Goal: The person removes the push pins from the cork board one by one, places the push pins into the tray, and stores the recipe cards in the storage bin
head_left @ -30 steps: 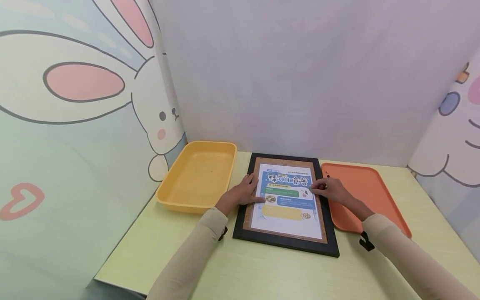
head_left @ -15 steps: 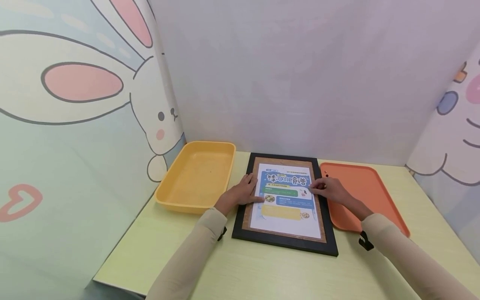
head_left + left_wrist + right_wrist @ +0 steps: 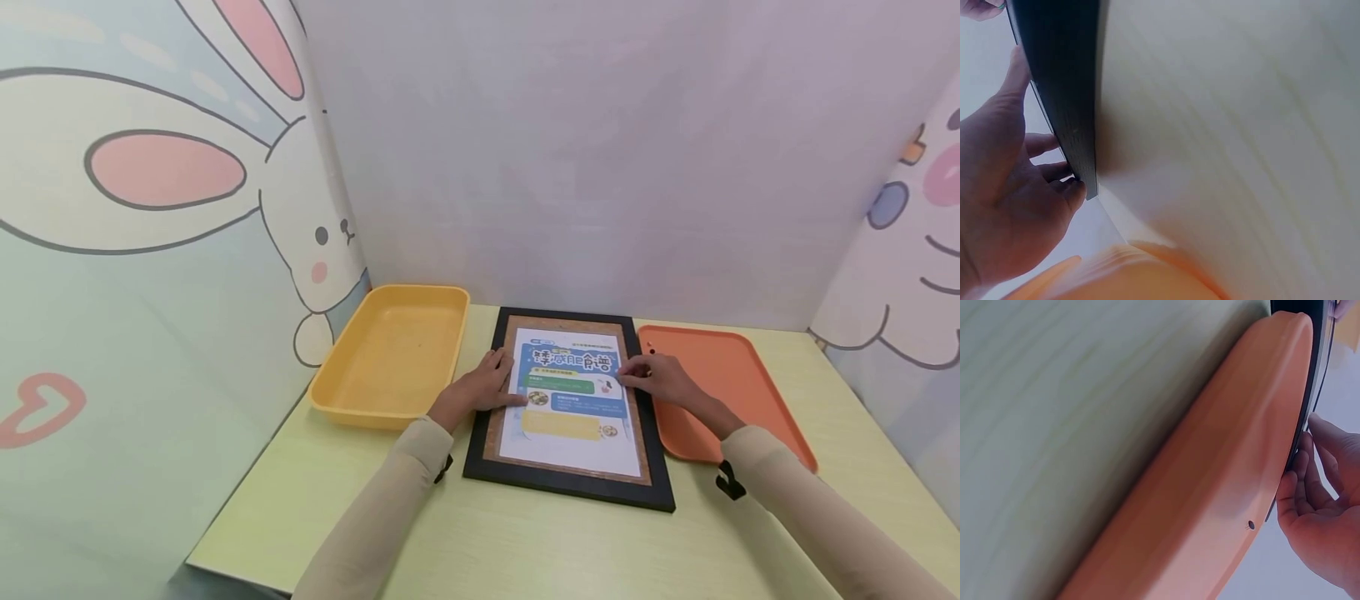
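A printed paper sheet [image 3: 577, 446] with blue, green and yellow blocks lies on a cork board [image 3: 492, 442] in a black frame [image 3: 555, 492]. My left hand [image 3: 482, 383] rests on the left side, fingers spread and thumb reaching over the sheet. At the sheet's right edge, the fingertips of my right hand [image 3: 660, 377] are pinched together. A tiny green thing [image 3: 1000, 6] shows at those fingertips in the left wrist view; its kind is too small to tell. From the right wrist view, that hand's curled fingers lie close beside the frame's edge [image 3: 1316, 356].
A deep yellow tray [image 3: 405, 354] stands left of the frame, near the left hand. Close on the right is an orange tray [image 3: 731, 375], with a dark spot near its upper left corner. Cloth walls [image 3: 570, 167] rise behind and at both sides of the table [image 3: 525, 550].
The head view has shifted slightly. Both hands keep their places on the board, and the sheet has not visibly moved.
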`<action>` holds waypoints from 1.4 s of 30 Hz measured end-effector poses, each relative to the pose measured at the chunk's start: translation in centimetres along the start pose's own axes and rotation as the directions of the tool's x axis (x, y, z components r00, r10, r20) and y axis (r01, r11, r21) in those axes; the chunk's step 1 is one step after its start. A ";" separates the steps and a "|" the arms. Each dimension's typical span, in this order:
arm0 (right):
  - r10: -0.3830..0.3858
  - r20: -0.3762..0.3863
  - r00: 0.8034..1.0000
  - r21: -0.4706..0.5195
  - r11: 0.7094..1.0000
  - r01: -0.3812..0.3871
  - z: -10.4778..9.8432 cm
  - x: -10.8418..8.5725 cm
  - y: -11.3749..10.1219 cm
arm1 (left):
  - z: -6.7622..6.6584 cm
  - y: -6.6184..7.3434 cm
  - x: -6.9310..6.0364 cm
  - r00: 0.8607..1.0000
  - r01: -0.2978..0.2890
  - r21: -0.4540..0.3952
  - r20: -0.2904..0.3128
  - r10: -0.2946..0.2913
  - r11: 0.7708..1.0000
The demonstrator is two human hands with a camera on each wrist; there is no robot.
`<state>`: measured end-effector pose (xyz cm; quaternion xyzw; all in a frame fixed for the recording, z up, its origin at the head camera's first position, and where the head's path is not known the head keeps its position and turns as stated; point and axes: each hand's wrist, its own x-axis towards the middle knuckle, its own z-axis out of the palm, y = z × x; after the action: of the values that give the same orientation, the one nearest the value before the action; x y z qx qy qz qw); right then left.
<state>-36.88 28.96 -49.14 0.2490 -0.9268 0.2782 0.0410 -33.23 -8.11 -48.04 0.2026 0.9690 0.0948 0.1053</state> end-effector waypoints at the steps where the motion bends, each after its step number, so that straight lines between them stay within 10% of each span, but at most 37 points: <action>1: 0.003 0.000 1.000 0.001 1.000 -0.003 0.0 0.0 0.0 | 0.0 0.0 0.0 1.000 -0.003 0.000 0.000 0.003 1.000; 42: 0.107 -0.020 0.994 0.016 0.994 -0.107 -0.3 0.6 0.6 | 0.2 -0.1 -0.3 1.000 -0.002 -0.026 -0.021 0.001 1.000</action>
<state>-37.77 29.31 -49.06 0.1964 -0.9361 0.2897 0.0340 -32.94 -8.26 -48.17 0.2011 0.9685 0.1096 0.0975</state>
